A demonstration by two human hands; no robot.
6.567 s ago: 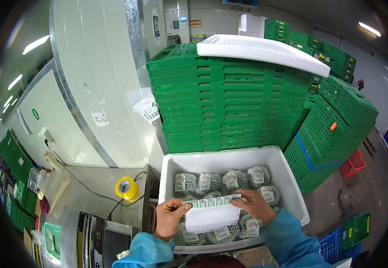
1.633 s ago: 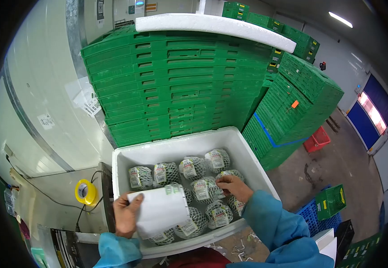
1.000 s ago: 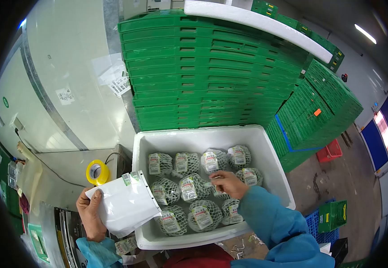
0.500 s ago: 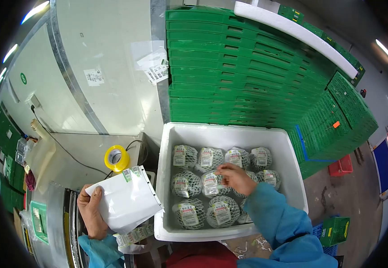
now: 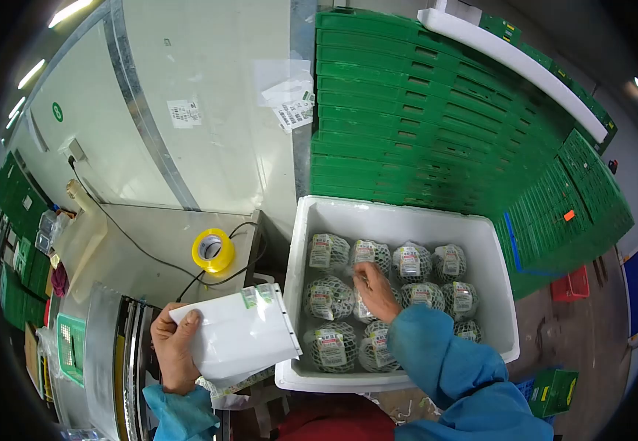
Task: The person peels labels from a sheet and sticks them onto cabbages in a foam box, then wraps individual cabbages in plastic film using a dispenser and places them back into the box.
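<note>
My left hand (image 5: 176,345) grips a stack of glossy white label sheets (image 5: 238,336) by its left edge, thumb on top. Green-and-white printed labels (image 5: 258,295) show at the sheets' upper right. My right hand (image 5: 378,290) reaches into a white foam box (image 5: 507,294), fingers loosely bent over a round net-wrapped item (image 5: 364,312); the fingertips are near the item behind it. Several such round items in white foam netting and clear film, such as the front-left one (image 5: 334,348), sit in rows with printed labels upward. My right forearm hides part of the front row.
A roll of yellow tape (image 5: 213,251) lies on the worktop (image 5: 165,228) near a black cable (image 5: 139,253). Stacked green crates (image 5: 407,110) rise behind the box. A metal-edged machine (image 5: 106,353) stands at left; a red crate (image 5: 570,285) is on the floor at right.
The view has shifted, so the surroundings appear further right. My right hand has moved toward the back-left of the box, its fingers lower among the items. My left hand still holds the sheets.
</note>
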